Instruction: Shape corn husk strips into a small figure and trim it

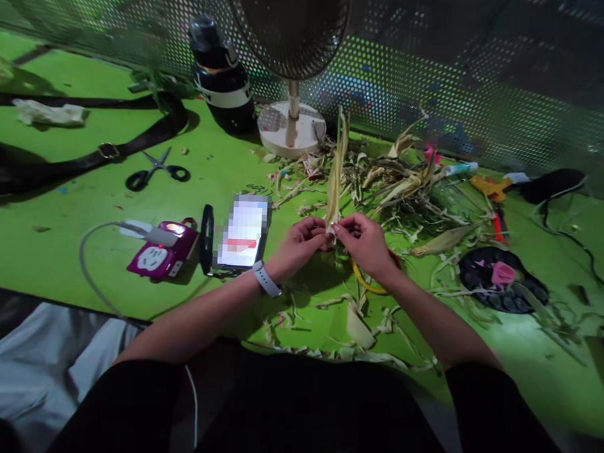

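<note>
Between both hands a long, pale corn husk (337,171) stands roughly upright, its tip pointing toward the fan. My left hand (306,241) pinches its lower end from the left, a white band on that wrist. From the right, the fingertips of my right hand (360,237) close on the same end, almost touching the left ones. Fingers cover the husk's very bottom. A yellow ring (365,281) lies on the table partly beneath my right wrist. Loose husk scraps (360,328) are spread on the table nearer my body.
A phone (244,231), a purple power bank (163,250) and scissors (158,169) lie to the left. Behind stand a dark bottle (223,83) and a fan (292,129). Heaped dry husks (404,187), a glue gun (491,187) and a black palette (522,299) occupy the right.
</note>
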`<state>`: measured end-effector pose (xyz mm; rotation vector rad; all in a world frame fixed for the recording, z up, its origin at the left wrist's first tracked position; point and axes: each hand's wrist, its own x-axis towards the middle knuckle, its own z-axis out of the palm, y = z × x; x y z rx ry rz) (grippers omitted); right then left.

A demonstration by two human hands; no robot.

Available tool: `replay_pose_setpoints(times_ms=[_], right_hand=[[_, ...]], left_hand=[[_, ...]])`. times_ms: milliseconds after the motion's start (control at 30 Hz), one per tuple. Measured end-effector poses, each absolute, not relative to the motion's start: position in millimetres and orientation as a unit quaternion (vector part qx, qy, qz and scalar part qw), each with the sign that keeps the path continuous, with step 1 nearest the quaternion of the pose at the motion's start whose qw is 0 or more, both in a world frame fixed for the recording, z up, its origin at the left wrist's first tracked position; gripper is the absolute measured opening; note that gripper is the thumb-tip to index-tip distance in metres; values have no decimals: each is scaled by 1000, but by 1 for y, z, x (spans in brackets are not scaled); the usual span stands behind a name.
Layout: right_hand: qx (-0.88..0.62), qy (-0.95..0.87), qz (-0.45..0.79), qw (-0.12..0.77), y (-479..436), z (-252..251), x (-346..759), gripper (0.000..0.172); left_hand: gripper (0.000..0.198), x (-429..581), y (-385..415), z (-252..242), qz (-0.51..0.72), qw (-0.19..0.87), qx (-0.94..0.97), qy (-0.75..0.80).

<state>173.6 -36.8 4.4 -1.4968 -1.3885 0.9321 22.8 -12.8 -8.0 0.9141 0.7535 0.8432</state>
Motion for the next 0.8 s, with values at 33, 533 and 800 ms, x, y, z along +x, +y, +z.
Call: replay_pose_setpoints(times_ms=[33, 533, 800], right_hand=[[-601, -557, 377, 433, -36, 4, 174, 20], [-625, -627, 266, 381, -35, 4, 180, 18], [-601, -570, 321, 458, -33, 2, 176, 18]], left_hand=[[34, 23, -12, -8, 383, 748, 423, 339], [14, 20, -11, -4, 357, 719, 473, 364], [10, 20, -12, -5, 358, 698, 511, 353]])
